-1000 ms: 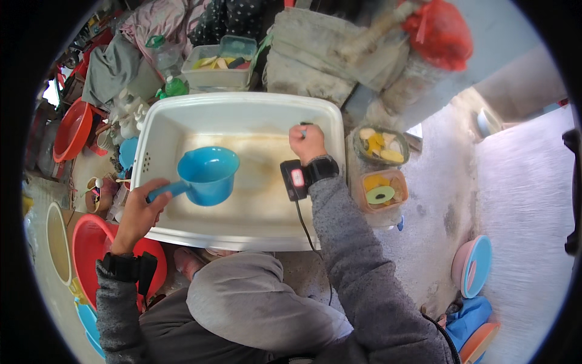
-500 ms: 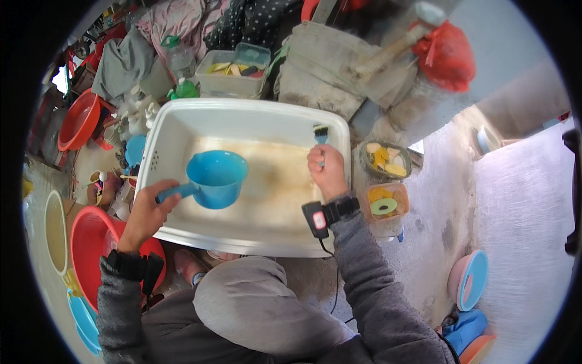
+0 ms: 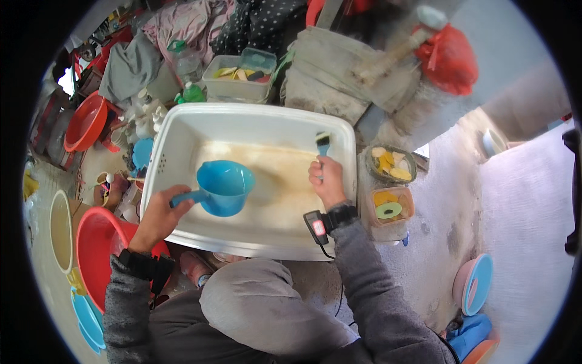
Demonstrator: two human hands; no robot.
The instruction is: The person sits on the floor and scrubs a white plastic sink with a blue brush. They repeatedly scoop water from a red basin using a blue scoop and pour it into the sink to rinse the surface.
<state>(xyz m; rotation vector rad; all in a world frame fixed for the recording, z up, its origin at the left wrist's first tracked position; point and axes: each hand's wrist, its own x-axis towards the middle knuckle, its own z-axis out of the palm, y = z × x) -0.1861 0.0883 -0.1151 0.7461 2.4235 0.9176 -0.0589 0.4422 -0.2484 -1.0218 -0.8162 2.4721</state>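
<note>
My left hand (image 3: pixel 156 219) is closed round the handle of a blue plastic dipper (image 3: pixel 225 193). The dipper hangs over the left half of a large white basin (image 3: pixel 254 110), its mouth tipped a little to the right; whether liquid is in it I cannot tell. At the basin's right side my right hand (image 3: pixel 327 182) grips the blue handle of a brush (image 3: pixel 323 143). Its dark, pale-tipped bristles point up and away from me, near the inner right wall. Yellow-brown stains mark the basin's floor.
Right of the basin stand two containers of cut pieces, a dark-rimmed one (image 3: pixel 371 162) and an orange one (image 3: pixel 377 217). Another open food box (image 3: pixel 233 91) is behind it. A red tub (image 3: pixel 91 255) stands left, bottles (image 3: pixel 194 92) at the back left. A cable hangs from my right wrist device.
The whole view has shifted slightly. The dipper has tipped a little to the right in my left hand. My right hand has drawn the brush slightly nearer to me.
</note>
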